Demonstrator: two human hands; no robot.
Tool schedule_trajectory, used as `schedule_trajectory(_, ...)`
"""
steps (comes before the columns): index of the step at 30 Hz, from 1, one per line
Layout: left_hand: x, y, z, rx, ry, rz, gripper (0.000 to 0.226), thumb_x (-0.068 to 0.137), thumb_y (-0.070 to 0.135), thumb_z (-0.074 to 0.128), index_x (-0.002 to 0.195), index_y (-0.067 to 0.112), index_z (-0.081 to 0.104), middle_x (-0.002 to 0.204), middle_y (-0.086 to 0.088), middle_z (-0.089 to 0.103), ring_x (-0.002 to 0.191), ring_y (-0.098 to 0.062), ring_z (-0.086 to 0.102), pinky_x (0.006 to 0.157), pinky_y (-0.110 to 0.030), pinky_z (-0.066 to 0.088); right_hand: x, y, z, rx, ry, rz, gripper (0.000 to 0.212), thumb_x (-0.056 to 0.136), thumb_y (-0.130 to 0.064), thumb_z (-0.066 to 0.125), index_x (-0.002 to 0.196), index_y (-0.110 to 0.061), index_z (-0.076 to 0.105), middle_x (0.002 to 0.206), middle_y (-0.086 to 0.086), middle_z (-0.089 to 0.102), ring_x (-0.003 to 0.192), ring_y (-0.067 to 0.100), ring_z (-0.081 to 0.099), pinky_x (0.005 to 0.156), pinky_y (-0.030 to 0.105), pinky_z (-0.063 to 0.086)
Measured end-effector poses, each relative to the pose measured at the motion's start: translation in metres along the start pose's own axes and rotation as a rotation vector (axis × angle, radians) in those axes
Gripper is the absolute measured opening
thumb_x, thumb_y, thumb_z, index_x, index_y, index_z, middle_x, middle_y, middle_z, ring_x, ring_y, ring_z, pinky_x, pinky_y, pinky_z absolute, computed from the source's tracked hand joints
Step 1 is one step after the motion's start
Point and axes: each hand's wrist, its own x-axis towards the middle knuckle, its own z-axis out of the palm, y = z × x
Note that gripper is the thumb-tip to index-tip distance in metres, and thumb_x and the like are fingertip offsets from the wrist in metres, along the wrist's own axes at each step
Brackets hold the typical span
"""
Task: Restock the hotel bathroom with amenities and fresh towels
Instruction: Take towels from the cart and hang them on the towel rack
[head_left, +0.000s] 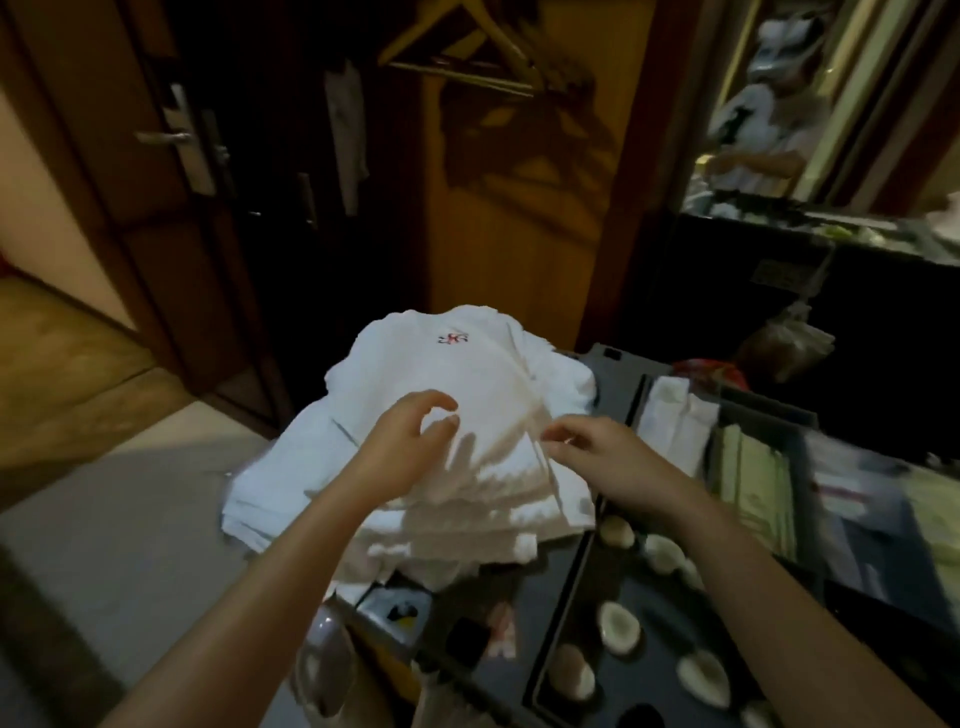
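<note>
A pile of folded white towels (467, 384) sits on the left end of a dark housekeeping cart (576, 597); the top towel carries a small red and blue logo. My left hand (410, 441) hovers over the pile with curled, parted fingers and holds nothing. At the pile's right edge, my right hand (587, 447) has its fingertips on the top towel; whether it pinches the fabric is unclear. Small oval white soaps (618, 626) lie in a dark tray on the cart, below my right arm.
Folded white and green packets (748, 467) fill cart compartments at the right. A wooden door with a metal handle (176, 137) stands at the left. Wooden hangers (467, 47) hang in an open closet ahead. A dark counter with a mirror (779, 218) is at the upper right.
</note>
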Motion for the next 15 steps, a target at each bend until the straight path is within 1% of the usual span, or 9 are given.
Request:
schedule_trajectory(2, 0.006, -0.013, 0.003, 0.001, 0.097, -0.027, 0.042, 0.092, 0.039, 0.044, 0.125, 0.015, 0.054, 0.136, -0.004, 0.048, 0.127, -0.019, 0.041, 0.100, -0.027, 0.032, 0.031, 0.008, 0.010, -0.001, -0.032, -0.032, 0.031, 0.096, -0.029, 0.046, 0.125, -0.021, 0.053, 0.128, -0.005, 0.051, 0.120, 0.014, 0.047, 0.091, 0.024, 0.038)
schedule_trajectory(3, 0.007, -0.021, 0.005, 0.039, 0.102, -0.057, 0.046, 0.092, 0.042, 0.042, 0.130, 0.016, 0.050, 0.141, -0.005, 0.043, 0.132, -0.020, 0.036, 0.106, -0.030, 0.029, 0.047, 0.009, 0.015, -0.002, -0.046, -0.041, 0.035, 0.097, -0.028, 0.046, 0.131, -0.020, 0.049, 0.136, -0.004, 0.045, 0.127, 0.015, 0.041, 0.096, 0.025, 0.034)
schedule_trajectory(6, 0.011, -0.041, 0.010, 0.224, 0.021, -0.130, 0.053, 0.097, 0.042, 0.036, 0.145, 0.023, 0.028, 0.154, -0.003, 0.022, 0.142, -0.018, 0.017, 0.112, -0.031, 0.017, 0.085, 0.007, 0.034, -0.047, -0.074, -0.096, 0.046, 0.097, -0.032, 0.043, 0.141, -0.017, 0.037, 0.150, -0.001, 0.031, 0.139, 0.018, 0.027, 0.113, 0.034, 0.024)
schedule_trajectory(7, 0.014, -0.045, 0.011, 0.303, 0.008, -0.118, 0.054, 0.097, 0.044, 0.033, 0.147, 0.024, 0.024, 0.154, -0.002, 0.022, 0.142, -0.018, 0.017, 0.112, -0.031, 0.016, 0.095, 0.006, 0.040, -0.049, -0.079, -0.103, 0.049, 0.098, -0.034, 0.041, 0.143, -0.019, 0.033, 0.153, -0.002, 0.026, 0.141, 0.018, 0.023, 0.116, 0.037, 0.021)
schedule_trajectory(8, 0.018, -0.047, 0.011, 0.369, 0.035, -0.096, 0.054, 0.097, 0.045, 0.031, 0.146, 0.024, 0.026, 0.152, -0.002, 0.028, 0.139, -0.019, 0.023, 0.109, -0.032, 0.018, 0.104, 0.003, 0.044, -0.042, -0.086, -0.101, 0.051, 0.098, -0.036, 0.039, 0.145, -0.020, 0.028, 0.155, -0.003, 0.022, 0.143, 0.017, 0.019, 0.117, 0.037, 0.018)
schedule_trajectory(9, 0.023, -0.048, 0.010, 0.411, 0.092, -0.078, 0.050, 0.097, 0.043, 0.032, 0.143, 0.023, 0.032, 0.145, -0.001, 0.038, 0.133, -0.021, 0.032, 0.106, -0.033, 0.023, 0.113, 0.002, 0.050, -0.045, -0.093, -0.097, 0.053, 0.098, -0.037, 0.037, 0.147, -0.022, 0.023, 0.156, -0.004, 0.017, 0.144, 0.016, 0.014, 0.118, 0.037, 0.014)
schedule_trajectory(11, 0.035, -0.048, 0.005, 0.424, 0.220, -0.080, 0.036, 0.097, 0.037, 0.036, 0.127, 0.021, 0.049, 0.125, 0.000, 0.055, 0.115, -0.022, 0.046, 0.094, -0.034, 0.030, 0.130, 0.000, 0.060, -0.131, -0.094, -0.086, 0.056, 0.099, -0.041, 0.031, 0.149, -0.024, 0.012, 0.158, -0.005, 0.005, 0.145, 0.016, 0.004, 0.119, 0.037, 0.008)
schedule_trajectory(13, 0.046, -0.050, 0.002, 0.467, 0.295, -0.082, 0.026, 0.095, 0.033, 0.038, 0.110, 0.021, 0.057, 0.106, 0.001, 0.059, 0.099, -0.022, 0.049, 0.086, -0.034, 0.032, 0.142, -0.003, 0.068, -0.223, -0.055, -0.061, 0.058, 0.099, -0.045, 0.025, 0.150, -0.026, 0.006, 0.159, -0.006, -0.001, 0.146, 0.016, -0.003, 0.118, 0.037, 0.004)
schedule_trajectory(15, 0.055, -0.052, 0.004, 0.557, 0.323, -0.061, 0.029, 0.093, 0.033, 0.034, 0.099, 0.020, 0.060, 0.095, 0.001, 0.060, 0.088, -0.021, 0.051, 0.082, -0.034, 0.034, 0.153, -0.003, 0.072, -0.238, -0.024, -0.025, 0.058, 0.098, -0.047, 0.023, 0.150, -0.027, 0.005, 0.159, -0.007, -0.001, 0.146, 0.016, -0.005, 0.117, 0.038, 0.003)
